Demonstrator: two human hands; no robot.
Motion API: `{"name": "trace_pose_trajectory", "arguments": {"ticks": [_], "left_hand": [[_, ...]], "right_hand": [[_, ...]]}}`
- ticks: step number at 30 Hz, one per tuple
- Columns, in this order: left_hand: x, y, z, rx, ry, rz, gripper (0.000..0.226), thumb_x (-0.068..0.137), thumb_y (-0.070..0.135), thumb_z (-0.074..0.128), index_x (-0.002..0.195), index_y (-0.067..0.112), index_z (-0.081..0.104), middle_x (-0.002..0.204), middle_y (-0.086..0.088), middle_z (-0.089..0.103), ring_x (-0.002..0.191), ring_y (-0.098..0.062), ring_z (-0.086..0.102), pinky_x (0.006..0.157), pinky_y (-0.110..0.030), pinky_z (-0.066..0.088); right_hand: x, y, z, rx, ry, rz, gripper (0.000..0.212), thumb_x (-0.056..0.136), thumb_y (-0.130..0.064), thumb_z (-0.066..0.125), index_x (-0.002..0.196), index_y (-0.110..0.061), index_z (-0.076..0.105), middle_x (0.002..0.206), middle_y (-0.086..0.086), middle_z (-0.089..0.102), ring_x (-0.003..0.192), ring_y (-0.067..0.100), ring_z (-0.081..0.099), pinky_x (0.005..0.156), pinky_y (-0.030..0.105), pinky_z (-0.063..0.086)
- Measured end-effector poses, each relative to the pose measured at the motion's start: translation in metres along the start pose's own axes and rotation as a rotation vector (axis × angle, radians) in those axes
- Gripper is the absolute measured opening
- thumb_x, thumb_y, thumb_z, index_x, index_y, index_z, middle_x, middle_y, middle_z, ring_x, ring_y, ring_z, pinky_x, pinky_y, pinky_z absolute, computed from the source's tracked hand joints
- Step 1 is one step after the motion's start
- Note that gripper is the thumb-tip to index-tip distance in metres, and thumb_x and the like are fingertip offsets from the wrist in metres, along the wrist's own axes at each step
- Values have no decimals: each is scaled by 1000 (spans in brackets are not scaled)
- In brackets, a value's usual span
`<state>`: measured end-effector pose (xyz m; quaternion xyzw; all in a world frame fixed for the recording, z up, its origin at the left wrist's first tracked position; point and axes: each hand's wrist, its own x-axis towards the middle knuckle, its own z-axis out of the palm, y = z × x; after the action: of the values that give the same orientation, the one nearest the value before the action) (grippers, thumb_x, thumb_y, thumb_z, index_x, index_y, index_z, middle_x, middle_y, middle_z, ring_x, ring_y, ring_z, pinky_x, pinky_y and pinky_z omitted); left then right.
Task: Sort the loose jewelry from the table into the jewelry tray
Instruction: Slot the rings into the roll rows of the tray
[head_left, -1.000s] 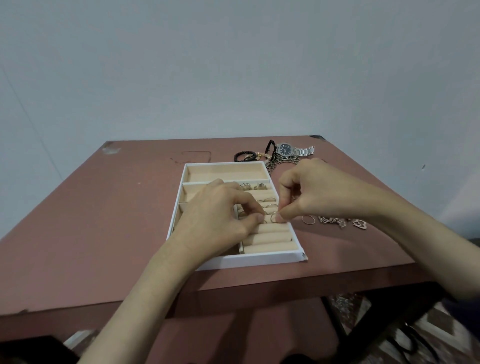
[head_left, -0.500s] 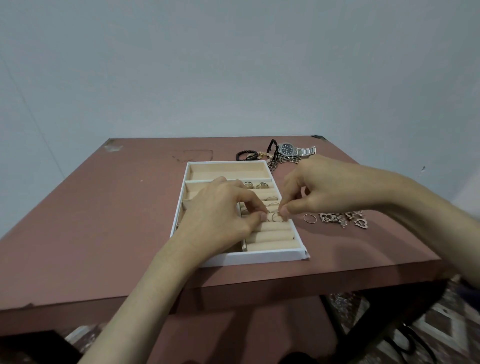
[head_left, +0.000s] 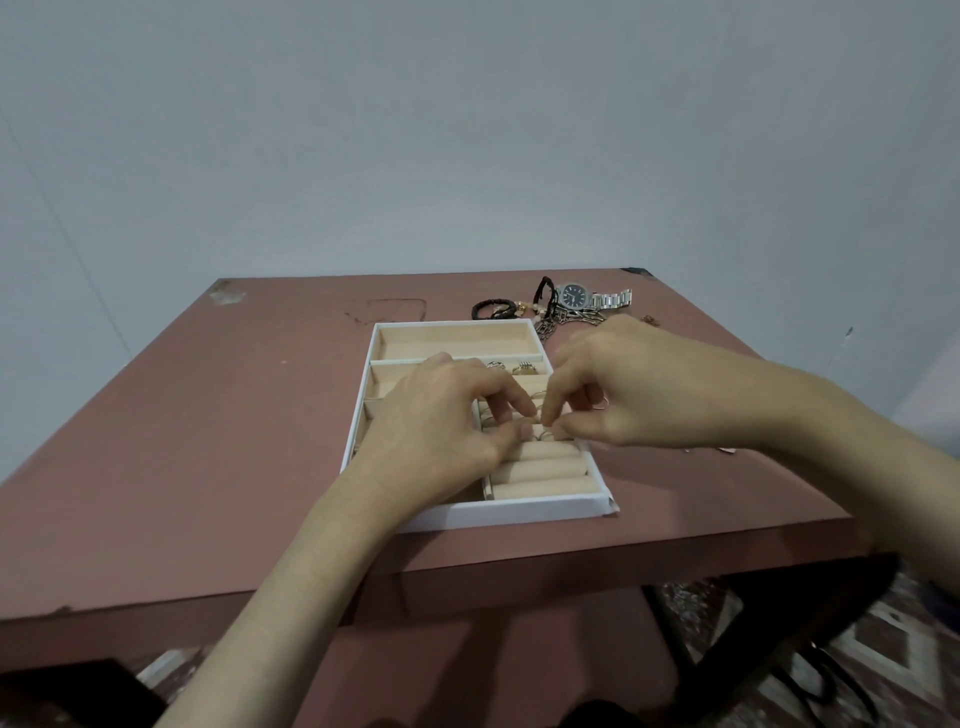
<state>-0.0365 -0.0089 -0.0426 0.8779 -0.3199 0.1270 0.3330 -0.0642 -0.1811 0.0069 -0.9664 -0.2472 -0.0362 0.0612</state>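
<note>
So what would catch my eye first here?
The left hand and right hand meet over the white jewelry tray on the table, the right hand seemingly pinching a small ring at its padded rolls. Beyond the tray, near the table's far edge, lie a silver watch, black braided bracelets and chains.

No words or numbers can be read — the watch at one o'clock is too small to tell.
</note>
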Motion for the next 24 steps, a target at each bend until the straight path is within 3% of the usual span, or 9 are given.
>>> {"name": "trace_pose_trajectory", "arguments": {"ticks": [6, 17, 21, 24], "left_hand": [[0, -1, 0, -5, 6, -8, 9, 75, 30, 69, 83, 34, 69, 65, 21, 56, 73, 1, 40, 62, -17, 30], [-1, -1, 0, 0, -2, -12, 8, 76, 31, 70, 83, 34, 69, 69, 19, 60, 75, 0, 41, 66, -22, 34], [-1, 1, 1, 26, 36, -14, 8, 78, 34, 67, 85, 32, 70, 73, 16, 62, 76, -2, 43, 68, -27, 39], [-2, 4, 2, 97, 98, 28, 14, 79, 37, 57, 85, 32, 68, 70, 17, 59, 74, -1, 42, 67, -30, 41]], "right_hand": [[1, 2, 6, 59, 20, 5, 5, 77, -20, 68, 73, -22, 70, 68, -2, 62, 66, 6, 54, 62, 16, 39], [1, 9, 7, 208, 1, 65, 6, 77, -19, 69, 73, -23, 72, 65, 0, 66, 59, 7, 56, 58, 19, 42], [-7, 27, 5, 392, 177, 185, 8, 81, -21, 68, 75, -26, 72, 59, -6, 62, 52, 0, 50, 52, 12, 38], [-9, 52, 16, 344, 324, 324, 11, 82, -14, 64, 80, -22, 72, 61, -10, 58, 55, -7, 50, 54, 5, 36]]}}
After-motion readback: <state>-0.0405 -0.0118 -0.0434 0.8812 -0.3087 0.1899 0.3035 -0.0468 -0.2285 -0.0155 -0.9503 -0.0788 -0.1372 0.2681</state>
